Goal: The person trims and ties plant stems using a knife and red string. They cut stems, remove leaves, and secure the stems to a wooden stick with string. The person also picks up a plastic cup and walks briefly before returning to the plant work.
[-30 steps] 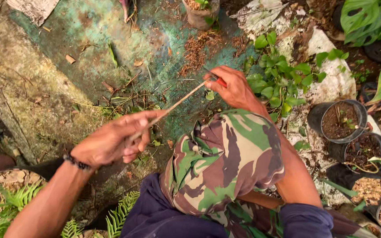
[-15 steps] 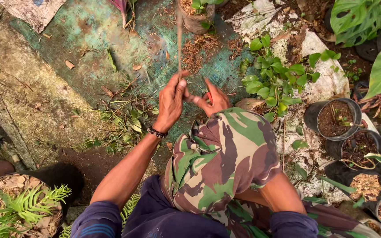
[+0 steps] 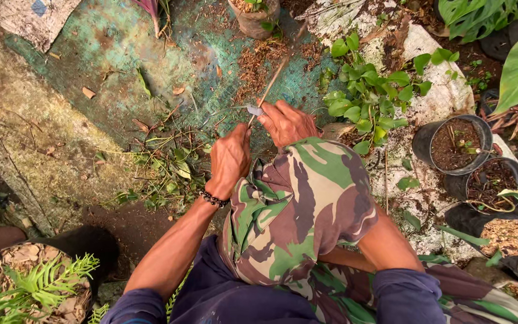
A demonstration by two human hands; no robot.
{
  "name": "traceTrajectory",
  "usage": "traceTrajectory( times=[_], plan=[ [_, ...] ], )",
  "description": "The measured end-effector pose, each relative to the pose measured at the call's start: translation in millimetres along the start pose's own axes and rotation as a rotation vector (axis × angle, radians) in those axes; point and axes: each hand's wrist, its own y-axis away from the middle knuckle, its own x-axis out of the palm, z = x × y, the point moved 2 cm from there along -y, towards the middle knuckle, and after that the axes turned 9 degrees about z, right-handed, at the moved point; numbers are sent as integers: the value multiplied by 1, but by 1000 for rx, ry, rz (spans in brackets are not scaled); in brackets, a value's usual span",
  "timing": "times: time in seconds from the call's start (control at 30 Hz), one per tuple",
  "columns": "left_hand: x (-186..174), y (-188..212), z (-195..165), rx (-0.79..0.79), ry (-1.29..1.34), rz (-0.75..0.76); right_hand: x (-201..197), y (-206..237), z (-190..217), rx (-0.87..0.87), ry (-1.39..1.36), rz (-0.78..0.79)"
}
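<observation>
While braced over the knee (image 3: pixel 298 204), both hands grip a stick (image 3: pixel 275 78) — left hand (image 3: pixel 230 157) steadying, right hand (image 3: pixel 287 122) pressing a blade (image 3: pixel 254 110) against it.

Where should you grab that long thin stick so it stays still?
Probably at its near end, where both hands already meet. The stick slants away over the ground, so come from below-left like the left hand, the right hand pinching beside it.

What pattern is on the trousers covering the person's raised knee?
A camouflage pattern of green, brown, tan and black patches covers the trousers, seen best in the head view.
</observation>
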Motion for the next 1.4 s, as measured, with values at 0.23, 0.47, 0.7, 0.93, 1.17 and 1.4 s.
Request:
traceTrajectory(
  times=[0.23,0.47,0.7,0.93,1.17,1.4],
  plan=[
    [-35,39,6,15,-6,123,27,-10,-34,95,-95,-5],
    [-93,96,7,-180,-58,228,-5,-25,-77,105,-90,-223],
    [-39,55,32,-100,-85,-8,39,4,-33,-106,-102,224],
    [-11,47,23,-88,-30,67,46,7,-29,-26,-51,119],
    [-59,73,1,69,58,30,22,-9,-51,45,-103,-89],
    [-98,105,15,-143,-126,112,-3,-37,-60,1,-164,-222]
  ],
)
